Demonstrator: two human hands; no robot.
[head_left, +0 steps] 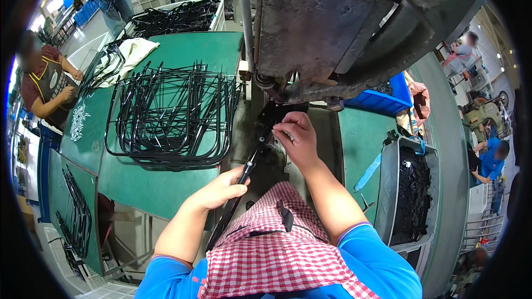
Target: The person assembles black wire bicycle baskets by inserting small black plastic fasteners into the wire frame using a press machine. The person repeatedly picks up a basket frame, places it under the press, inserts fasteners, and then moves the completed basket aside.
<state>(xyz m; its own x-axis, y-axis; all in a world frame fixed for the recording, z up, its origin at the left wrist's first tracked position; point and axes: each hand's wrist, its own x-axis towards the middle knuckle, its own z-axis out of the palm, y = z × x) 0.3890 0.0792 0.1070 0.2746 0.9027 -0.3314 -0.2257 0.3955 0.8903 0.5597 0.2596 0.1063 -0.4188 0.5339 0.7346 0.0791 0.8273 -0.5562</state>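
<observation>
I find the black bar gripped in the left hand, its long axis slanting forward-right toward the machine, far end nearer the right hand, whose pinched fingers' hold I cannot tell

Left fingers, 7 o'clock, hid part of the black bar. Anything in right fingers, centre, was too small to tell. Dark machine, 1 o'clock, overran upper edge. Silver bits, 9 o'clock, blurred together.
</observation>
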